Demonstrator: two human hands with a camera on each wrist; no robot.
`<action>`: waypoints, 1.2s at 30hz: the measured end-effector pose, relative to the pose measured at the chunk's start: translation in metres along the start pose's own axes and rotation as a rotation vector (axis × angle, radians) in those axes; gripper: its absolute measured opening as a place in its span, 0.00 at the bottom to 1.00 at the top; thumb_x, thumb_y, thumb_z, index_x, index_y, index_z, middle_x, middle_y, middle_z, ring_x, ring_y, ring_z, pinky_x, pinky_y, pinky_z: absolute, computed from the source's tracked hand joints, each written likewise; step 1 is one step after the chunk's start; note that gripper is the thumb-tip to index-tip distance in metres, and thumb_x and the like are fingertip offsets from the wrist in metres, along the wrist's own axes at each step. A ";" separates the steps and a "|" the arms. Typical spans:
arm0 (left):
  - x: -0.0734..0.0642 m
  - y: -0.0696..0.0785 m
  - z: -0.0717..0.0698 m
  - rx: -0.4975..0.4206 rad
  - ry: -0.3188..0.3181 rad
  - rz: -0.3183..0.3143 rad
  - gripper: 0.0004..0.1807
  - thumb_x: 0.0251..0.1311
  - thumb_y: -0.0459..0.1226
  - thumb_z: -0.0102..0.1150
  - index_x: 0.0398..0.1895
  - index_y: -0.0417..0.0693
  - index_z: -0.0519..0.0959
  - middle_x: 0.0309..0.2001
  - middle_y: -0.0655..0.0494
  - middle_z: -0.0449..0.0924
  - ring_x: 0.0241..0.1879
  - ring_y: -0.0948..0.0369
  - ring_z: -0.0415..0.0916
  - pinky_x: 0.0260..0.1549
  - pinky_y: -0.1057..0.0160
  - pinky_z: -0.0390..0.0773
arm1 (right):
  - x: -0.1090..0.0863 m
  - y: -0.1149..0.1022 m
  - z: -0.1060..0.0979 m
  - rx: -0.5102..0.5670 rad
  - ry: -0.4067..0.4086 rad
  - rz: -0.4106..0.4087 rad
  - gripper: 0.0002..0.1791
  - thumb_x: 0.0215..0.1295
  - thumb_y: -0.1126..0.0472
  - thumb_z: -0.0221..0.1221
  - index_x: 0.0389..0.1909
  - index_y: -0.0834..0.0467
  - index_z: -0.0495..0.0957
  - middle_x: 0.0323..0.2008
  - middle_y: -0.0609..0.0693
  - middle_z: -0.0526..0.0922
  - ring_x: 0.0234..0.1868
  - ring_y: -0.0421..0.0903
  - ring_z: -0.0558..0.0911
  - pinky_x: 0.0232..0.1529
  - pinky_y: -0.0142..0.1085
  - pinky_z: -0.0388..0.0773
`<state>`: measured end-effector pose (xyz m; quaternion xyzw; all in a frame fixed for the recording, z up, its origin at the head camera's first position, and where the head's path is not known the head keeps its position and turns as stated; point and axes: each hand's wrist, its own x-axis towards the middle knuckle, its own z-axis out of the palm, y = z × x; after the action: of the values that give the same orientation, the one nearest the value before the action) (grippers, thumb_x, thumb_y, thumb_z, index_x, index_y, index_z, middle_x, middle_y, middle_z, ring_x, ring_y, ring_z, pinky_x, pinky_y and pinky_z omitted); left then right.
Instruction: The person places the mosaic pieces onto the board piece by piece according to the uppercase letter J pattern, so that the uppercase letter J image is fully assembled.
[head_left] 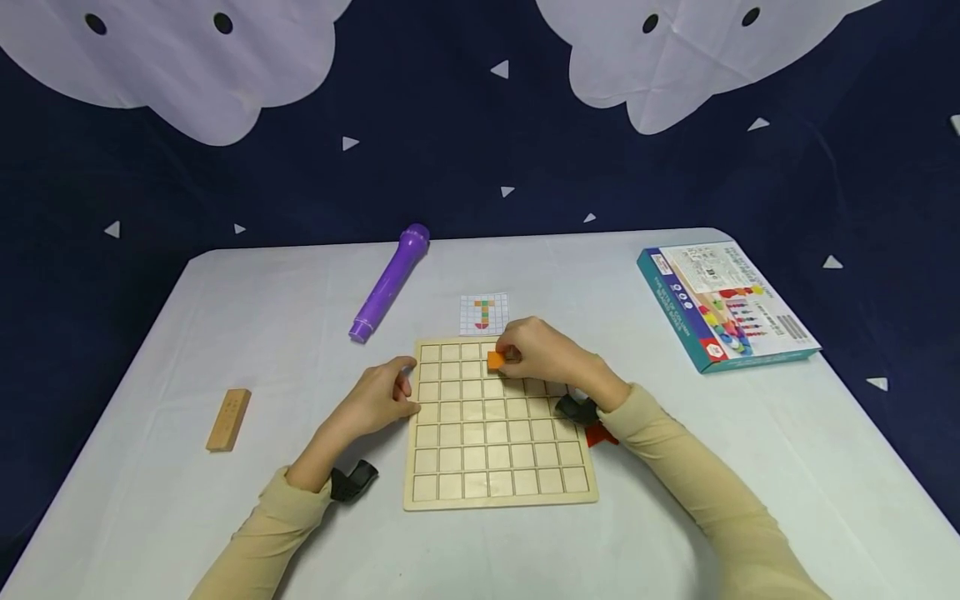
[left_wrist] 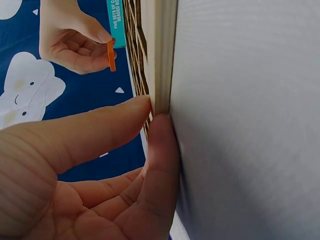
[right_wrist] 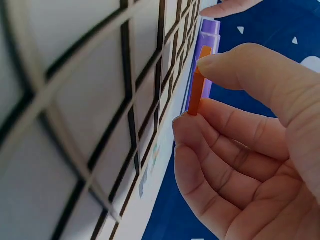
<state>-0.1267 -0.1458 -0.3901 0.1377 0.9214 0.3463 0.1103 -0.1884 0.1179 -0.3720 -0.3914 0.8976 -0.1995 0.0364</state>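
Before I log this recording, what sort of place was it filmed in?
Probably an indoor play or learning corner, perhaps staged: a white-covered table stands before a dark blue backdrop with clouds that have eyes, and on the table lie a gridded wooden board and a colourful box.

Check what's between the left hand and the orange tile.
Only empty cells of the wooden grid board between the left hand and orange tile, per the head view.
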 end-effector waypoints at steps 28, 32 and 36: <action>0.000 -0.001 0.001 -0.001 0.003 -0.004 0.35 0.46 0.27 0.65 0.60 0.29 0.65 0.29 0.50 0.74 0.26 0.64 0.69 0.26 0.70 0.68 | 0.022 -0.014 0.018 -0.065 -0.072 -0.056 0.06 0.55 0.63 0.62 0.32 0.61 0.84 0.29 0.50 0.81 0.27 0.38 0.69 0.29 0.26 0.66; 0.001 -0.002 0.001 -0.004 0.006 -0.004 0.35 0.46 0.27 0.65 0.60 0.29 0.65 0.29 0.51 0.75 0.25 0.65 0.70 0.27 0.70 0.69 | 0.024 -0.014 0.020 -0.073 -0.066 -0.072 0.07 0.56 0.62 0.63 0.33 0.61 0.84 0.31 0.50 0.81 0.28 0.38 0.70 0.30 0.26 0.68; 0.001 -0.003 0.001 -0.005 0.012 0.007 0.34 0.45 0.27 0.66 0.59 0.29 0.66 0.28 0.51 0.75 0.25 0.65 0.69 0.26 0.71 0.69 | 0.024 -0.014 0.021 -0.079 -0.069 -0.079 0.08 0.56 0.61 0.64 0.34 0.60 0.84 0.31 0.50 0.82 0.29 0.38 0.72 0.31 0.27 0.70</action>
<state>-0.1278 -0.1469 -0.3928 0.1384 0.9207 0.3498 0.1041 -0.1907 0.0849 -0.3831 -0.4344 0.8868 -0.1516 0.0437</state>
